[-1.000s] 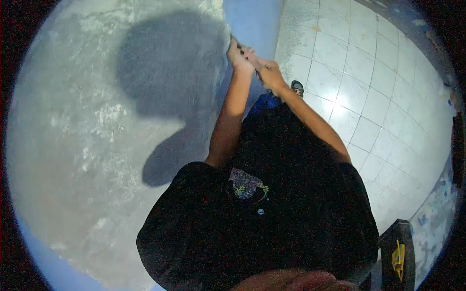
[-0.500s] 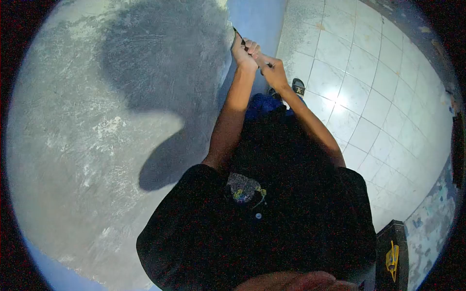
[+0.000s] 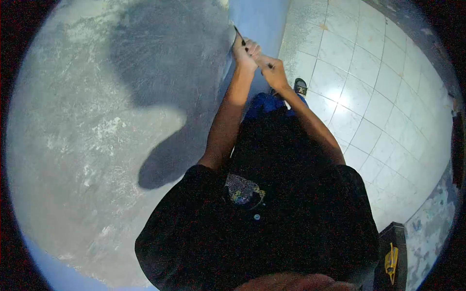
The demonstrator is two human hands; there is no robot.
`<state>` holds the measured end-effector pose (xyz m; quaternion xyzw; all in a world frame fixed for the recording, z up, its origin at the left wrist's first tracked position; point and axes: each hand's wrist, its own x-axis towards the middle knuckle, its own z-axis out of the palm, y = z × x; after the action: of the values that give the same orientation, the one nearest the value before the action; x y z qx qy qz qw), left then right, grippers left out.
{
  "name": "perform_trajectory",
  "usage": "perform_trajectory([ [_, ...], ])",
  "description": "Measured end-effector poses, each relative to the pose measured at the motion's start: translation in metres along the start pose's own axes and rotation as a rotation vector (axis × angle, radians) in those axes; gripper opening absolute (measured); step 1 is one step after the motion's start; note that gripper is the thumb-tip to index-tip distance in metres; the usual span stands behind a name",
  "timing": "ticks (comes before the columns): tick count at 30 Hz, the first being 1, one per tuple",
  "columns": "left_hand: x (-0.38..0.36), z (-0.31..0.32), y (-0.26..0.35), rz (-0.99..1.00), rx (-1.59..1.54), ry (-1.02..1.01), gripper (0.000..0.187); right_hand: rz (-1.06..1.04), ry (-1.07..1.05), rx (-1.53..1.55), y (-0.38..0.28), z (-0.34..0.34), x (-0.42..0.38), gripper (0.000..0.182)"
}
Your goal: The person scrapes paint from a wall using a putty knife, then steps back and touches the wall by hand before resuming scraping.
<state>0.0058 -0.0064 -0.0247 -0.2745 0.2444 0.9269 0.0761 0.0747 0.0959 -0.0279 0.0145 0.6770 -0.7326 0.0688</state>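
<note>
Two hands closed on one dark tool beside a rough grey wall

In the head view, both arms reach forward from a black shirt (image 3: 301,218) and meet near the top. The left hand (image 3: 246,54) is wrapped around the dark tool (image 3: 240,36), its fingers curled in and looking pale at the knuckles. The right hand (image 3: 274,72) is just beside it, lower and to the right, folded around the tool's near end, with one finger stretched toward the left hand. The tool slants up and to the left through the grip, and its narrow tip shows beyond the left hand, at the border between the grey wall (image 3: 73,169) and a smooth blue strip (image 3: 257,19). Whether the tip touches the surface is hard to tell from this angle.

The grey wall fills the left side, mottled with whitish patches and crossed by a large dark shadow (image 3: 165,53). On the right spreads a white tiled floor (image 3: 378,97), with a bright reflection on it. Near the right wrist, a dark sandal (image 3: 301,87) with a pale emblem shows beside blue legwear (image 3: 262,106). At the lower right stands a black box-like object (image 3: 399,234) with a yellow item (image 3: 391,262) on it.
</note>
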Motion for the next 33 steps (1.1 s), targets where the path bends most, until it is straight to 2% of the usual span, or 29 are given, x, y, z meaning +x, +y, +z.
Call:
perform_trajectory([
  [2,-0.013,-0.01,-0.001,0.046,0.057,-0.029,0.036,0.128,-0.022,0.014,-0.021,-0.006,-0.004,0.018],
  [3,-0.014,-0.008,-0.001,0.065,0.084,-0.062,0.037,-0.013,-0.012,0.006,-0.009,-0.003,-0.012,0.018],
  [6,-0.008,-0.005,0.006,0.005,-0.105,-0.098,0.035,-0.033,-0.006,-0.042,-0.013,0.005,-0.004,0.019],
  [7,-0.001,-0.004,0.01,-0.002,0.03,-0.183,0.033,0.012,-0.028,0.063,-0.008,0.005,0.002,0.02],
  [10,-0.017,0.025,-0.001,0.086,0.087,0.023,0.034,0.146,-0.057,0.081,-0.02,-0.009,0.001,0.03],
  [11,-0.019,0.016,-0.004,0.1,0.104,0.072,0.034,0.056,-0.053,0.102,-0.015,-0.01,-0.005,0.03],
  [14,-0.014,0.011,0.001,0.153,0.117,-0.017,0.037,0.012,-0.07,0.037,-0.006,-0.006,-0.001,0.022],
  [15,-0.012,0.02,0.006,0.142,0.208,-0.067,0.037,0.052,-0.067,0.027,-0.013,-0.007,0.007,0.022],
  [18,-0.014,0.039,0.0,0.167,0.161,0.002,0.039,0.185,-0.058,0.035,-0.033,-0.015,0.01,0.021],
  [19,-0.019,0.031,0.003,0.097,0.104,0.001,0.04,-0.048,-0.002,0.059,-0.026,-0.009,0.004,0.022],
  [22,0.017,-0.007,0.007,0.023,-0.193,-0.418,0.041,-0.008,-0.055,0.037,-0.022,-0.005,0.009,0.023],
  [23,0.019,-0.011,0.005,0.065,-0.118,-0.309,0.042,0.026,-0.014,0.074,-0.024,-0.006,0.012,0.021],
  [25,0.002,0.022,0.002,0.147,0.034,-0.093,0.042,0.086,-0.057,0.048,-0.032,-0.012,0.008,0.021],
  [28,-0.007,0.012,0.004,0.058,-0.219,-0.175,0.044,0.033,0.0,0.065,-0.028,-0.004,0.001,0.023],
  [32,-0.001,0.025,0.006,0.052,-0.137,-0.129,0.046,-0.017,0.01,0.095,-0.015,-0.005,0.022,0.024],
  [33,-0.001,0.027,0.006,0.047,-0.112,-0.112,0.046,0.115,-0.024,0.075,-0.029,-0.011,0.022,0.023],
])
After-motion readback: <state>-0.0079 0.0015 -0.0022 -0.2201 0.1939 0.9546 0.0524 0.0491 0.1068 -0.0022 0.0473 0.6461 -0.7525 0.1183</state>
